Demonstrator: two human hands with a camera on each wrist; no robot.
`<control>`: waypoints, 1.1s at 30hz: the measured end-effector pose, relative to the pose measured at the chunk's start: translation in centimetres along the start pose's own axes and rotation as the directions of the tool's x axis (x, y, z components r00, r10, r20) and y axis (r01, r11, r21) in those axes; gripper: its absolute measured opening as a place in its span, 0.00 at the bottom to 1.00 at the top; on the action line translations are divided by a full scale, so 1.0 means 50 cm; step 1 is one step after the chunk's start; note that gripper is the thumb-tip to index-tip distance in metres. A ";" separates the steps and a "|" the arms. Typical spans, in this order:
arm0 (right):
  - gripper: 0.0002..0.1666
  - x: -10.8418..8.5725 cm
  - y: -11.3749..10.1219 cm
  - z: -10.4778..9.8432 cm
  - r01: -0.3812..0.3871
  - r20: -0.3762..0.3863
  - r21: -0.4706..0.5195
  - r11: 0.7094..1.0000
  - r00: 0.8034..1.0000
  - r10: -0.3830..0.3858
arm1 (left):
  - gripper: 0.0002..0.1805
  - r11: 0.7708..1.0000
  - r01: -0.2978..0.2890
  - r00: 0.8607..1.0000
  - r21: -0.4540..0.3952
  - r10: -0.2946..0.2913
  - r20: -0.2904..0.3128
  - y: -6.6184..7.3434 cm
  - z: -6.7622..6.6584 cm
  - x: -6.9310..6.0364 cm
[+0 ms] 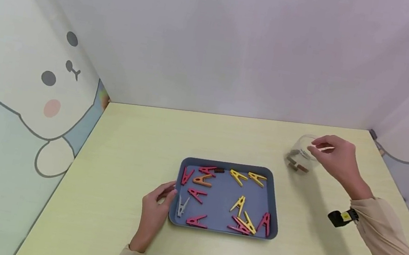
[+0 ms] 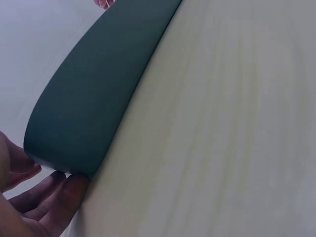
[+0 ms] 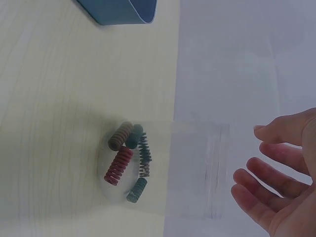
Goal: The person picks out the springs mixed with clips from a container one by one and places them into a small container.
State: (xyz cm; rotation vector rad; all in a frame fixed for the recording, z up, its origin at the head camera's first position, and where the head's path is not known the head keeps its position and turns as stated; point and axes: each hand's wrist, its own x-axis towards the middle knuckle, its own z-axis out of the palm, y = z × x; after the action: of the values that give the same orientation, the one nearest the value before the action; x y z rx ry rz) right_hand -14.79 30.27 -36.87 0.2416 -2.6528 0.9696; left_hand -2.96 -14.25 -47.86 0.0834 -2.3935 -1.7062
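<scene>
My left hand (image 1: 156, 209) holds the left edge of a shallow blue-grey tray (image 1: 220, 230); in the left wrist view, its fingertips (image 2: 74, 190) touch the tray's dark outer wall (image 2: 84, 103). Inside lie several A-shaped plastic clips: red (image 1: 197, 195), yellow (image 1: 237, 177), orange (image 1: 202, 180) and grey (image 1: 181, 207). A dark coil spring (image 1: 219, 170) lies by the tray's back wall. Over the mouth of a clear jar (image 3: 195, 170), my right hand (image 1: 337, 159) hovers with loosely bent fingers and nothing in them. Red (image 3: 118, 165), teal, brown and dark springs lie at the jar's bottom.
The jar stands on the pale wooden table (image 1: 124, 155), right of and behind the tray. A plain light wall (image 1: 240, 53) rises along the table's back edge. Panels with cartoon drawings (image 1: 20, 49) flank both sides.
</scene>
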 end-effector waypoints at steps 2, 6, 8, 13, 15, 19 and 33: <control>0.10 -0.002 -0.006 0.000 -0.002 0.003 0.009 1.000 1.000 0.002 | 0.13 1.000 0.001 1.000 -0.001 -0.001 -0.002 -0.001 0.000 0.000; 0.10 -0.004 -0.015 0.001 0.001 0.006 0.028 1.000 1.000 -0.001 | 0.14 1.000 0.007 1.000 -0.004 -0.007 -0.002 -0.001 0.001 0.002; 0.10 -0.004 -0.019 0.002 0.002 0.007 0.037 0.999 1.000 -0.002 | 0.14 1.000 0.008 1.000 -0.004 -0.008 0.000 -0.001 0.001 0.003; 0.10 -0.008 -0.031 0.005 0.007 0.012 0.037 0.999 1.000 -0.008 | 0.14 1.000 0.003 1.000 -0.003 -0.003 0.003 0.000 0.002 0.003; 0.10 -0.011 -0.037 0.005 0.011 0.015 0.033 0.999 1.000 -0.012 | 0.14 1.000 0.000 1.000 -0.005 0.000 0.004 0.000 0.002 0.003; 0.10 -0.016 -0.047 0.007 0.018 0.021 0.035 0.999 1.000 -0.018 | 0.14 1.000 -0.002 1.000 -0.010 0.002 0.004 0.003 0.004 0.003; 0.09 -0.029 -0.076 0.026 0.048 0.029 0.062 0.997 0.998 -0.050 | 0.14 1.000 0.030 0.999 -0.006 -0.030 0.028 0.084 -0.008 -0.006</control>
State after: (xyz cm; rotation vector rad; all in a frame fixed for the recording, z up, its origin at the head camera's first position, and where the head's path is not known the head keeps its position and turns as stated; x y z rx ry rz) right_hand -12.76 26.62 -36.04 0.3362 -2.6344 1.0406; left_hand -2.30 -13.19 -43.81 0.0954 -2.4188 -1.7394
